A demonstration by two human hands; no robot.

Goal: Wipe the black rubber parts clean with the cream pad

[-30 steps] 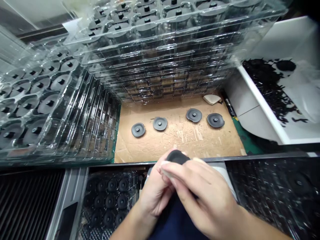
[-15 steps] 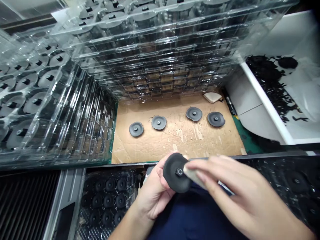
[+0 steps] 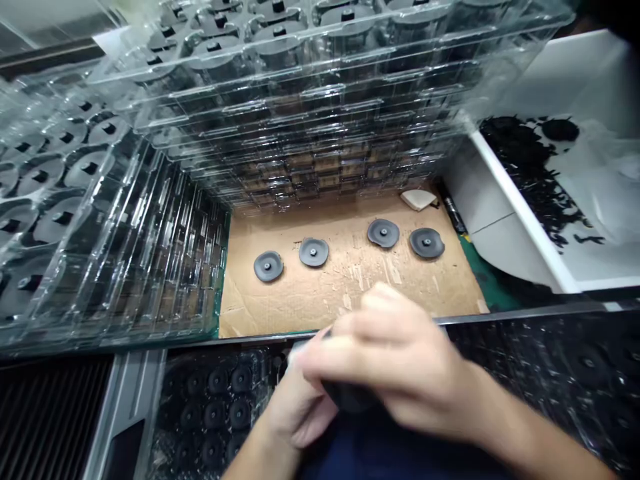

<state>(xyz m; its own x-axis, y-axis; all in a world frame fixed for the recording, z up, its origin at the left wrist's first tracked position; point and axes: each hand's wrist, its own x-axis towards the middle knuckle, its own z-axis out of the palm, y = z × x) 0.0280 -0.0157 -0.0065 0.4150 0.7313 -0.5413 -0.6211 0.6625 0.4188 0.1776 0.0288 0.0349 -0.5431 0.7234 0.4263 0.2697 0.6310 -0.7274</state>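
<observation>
My left hand point(image 3: 293, 403) grips a black rubber-like disc point(image 3: 350, 397), of which only the dark lower part shows. Across the front of it lies my right hand point(image 3: 390, 353), blurred by motion, its fingers curled over the disc. The white pad pinched in that hand half a second ago is mostly hidden by the fingers now. On the cardboard sheet point(image 3: 300, 307) beyond the hands rest several similar discs, among them a left one point(image 3: 268, 266) and a right one point(image 3: 427, 243), each with a small central stud.
Tall stacks of clear plastic trays point(image 3: 280, 100) holding discs stand behind and to the left. A folded white pad point(image 3: 419, 199) and a black marker point(image 3: 454, 215) lie at the back right. Beyond them is a white bin point(image 3: 530, 220) with black scraps. More disc trays point(image 3: 215, 413) sit below the bench edge.
My right hand has moved left across the disc and now covers most of it. The left hand keeps its hold. The view has shifted slightly.
</observation>
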